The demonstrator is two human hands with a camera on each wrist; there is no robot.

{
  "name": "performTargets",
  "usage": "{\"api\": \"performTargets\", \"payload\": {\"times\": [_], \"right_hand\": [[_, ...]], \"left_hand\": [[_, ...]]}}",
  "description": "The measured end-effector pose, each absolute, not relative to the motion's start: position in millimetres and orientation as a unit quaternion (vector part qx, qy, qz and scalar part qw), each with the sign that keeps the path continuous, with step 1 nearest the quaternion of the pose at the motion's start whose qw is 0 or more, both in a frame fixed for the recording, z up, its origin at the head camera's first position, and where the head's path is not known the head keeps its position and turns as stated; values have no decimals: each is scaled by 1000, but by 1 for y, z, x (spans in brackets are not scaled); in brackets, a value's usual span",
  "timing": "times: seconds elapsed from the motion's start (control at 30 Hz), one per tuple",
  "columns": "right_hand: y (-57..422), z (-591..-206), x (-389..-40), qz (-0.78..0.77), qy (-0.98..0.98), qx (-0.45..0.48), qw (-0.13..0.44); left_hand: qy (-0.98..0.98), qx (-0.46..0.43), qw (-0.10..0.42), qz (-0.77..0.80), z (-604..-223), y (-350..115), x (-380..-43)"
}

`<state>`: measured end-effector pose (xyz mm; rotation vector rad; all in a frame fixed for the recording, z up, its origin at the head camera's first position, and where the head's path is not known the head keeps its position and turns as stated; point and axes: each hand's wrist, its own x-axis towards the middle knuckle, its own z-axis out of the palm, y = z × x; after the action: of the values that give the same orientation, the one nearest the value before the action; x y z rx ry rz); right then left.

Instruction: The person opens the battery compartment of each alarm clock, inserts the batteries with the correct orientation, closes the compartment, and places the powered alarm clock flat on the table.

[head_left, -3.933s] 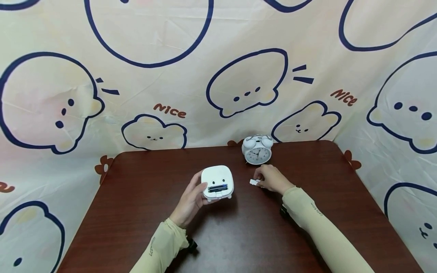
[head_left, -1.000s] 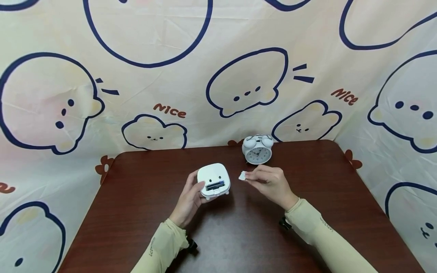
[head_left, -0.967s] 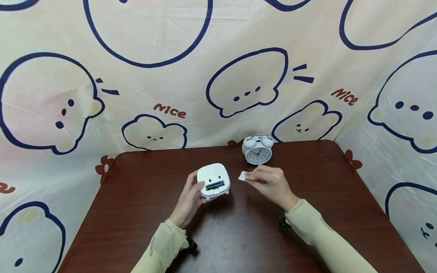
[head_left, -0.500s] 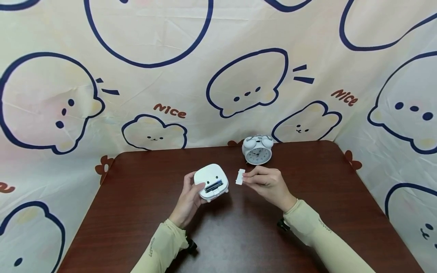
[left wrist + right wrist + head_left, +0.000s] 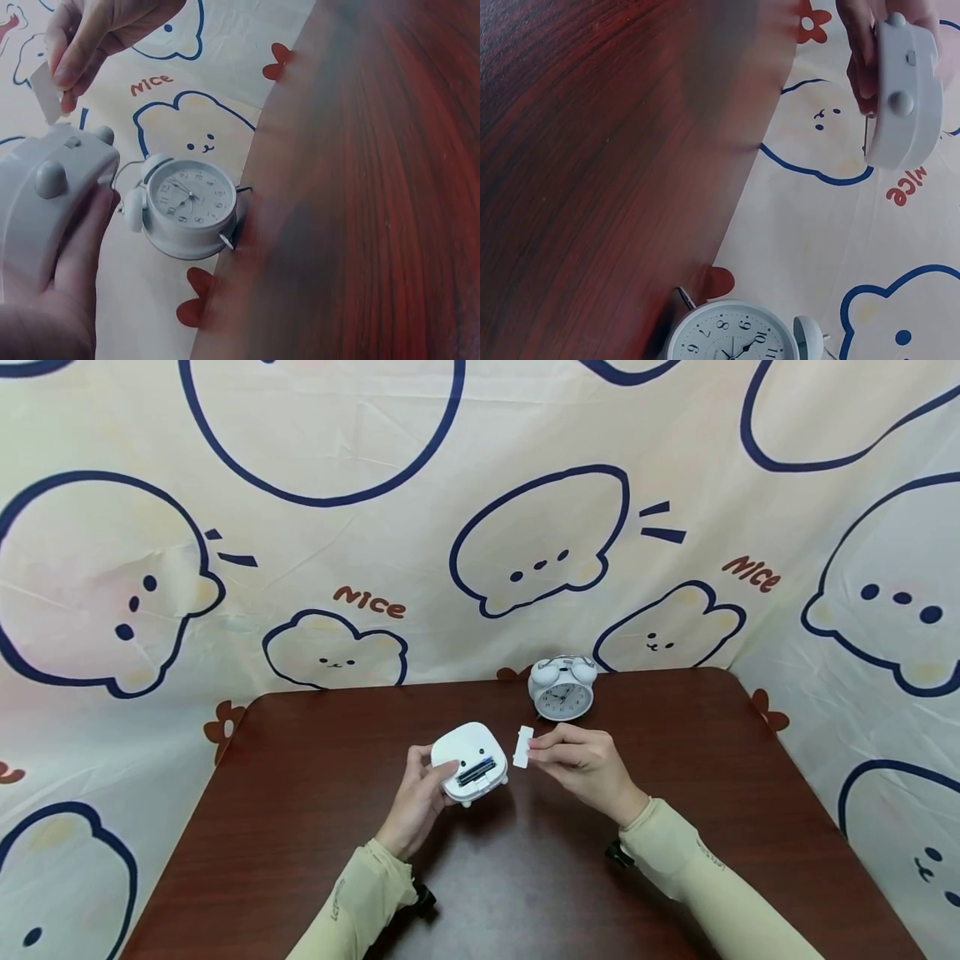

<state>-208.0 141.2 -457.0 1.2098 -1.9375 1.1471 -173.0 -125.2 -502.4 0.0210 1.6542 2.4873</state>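
My left hand (image 5: 415, 806) grips a white rounded-square device (image 5: 461, 745), thumb over its back and fingers beneath. Its battery compartment is uncovered, and a dark battery (image 5: 477, 771) lies in it. Two small feet stick out from its lower edge. Between thumb and fingers, my right hand (image 5: 592, 768) pinches a small white battery cover (image 5: 523, 747), held upright just right of the device with a narrow gap between them. The left wrist view shows the cover (image 5: 47, 94) above the device's edge. In the right wrist view the device (image 5: 911, 90) appears side-on, its front hidden.
A white twin-bell alarm clock (image 5: 564, 692) stands at the back of the brown wooden table (image 5: 330, 760), behind the right hand. A cloth with cartoon bears (image 5: 420, 527) hangs behind and at both sides of the table.
The right hand has raised the battery cover from near the tabletop, brought it left beside the device and turned it upright. The left hand has tilted the device slightly.
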Motion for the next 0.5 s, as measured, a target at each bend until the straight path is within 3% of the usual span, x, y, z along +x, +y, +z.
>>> {"api": "performTargets", "payload": {"times": [0.5], "right_hand": [[125, -462, -198, 339, -741, 508, 280]], "left_hand": [[553, -8, 57, 831, -503, -123, -172]]}}
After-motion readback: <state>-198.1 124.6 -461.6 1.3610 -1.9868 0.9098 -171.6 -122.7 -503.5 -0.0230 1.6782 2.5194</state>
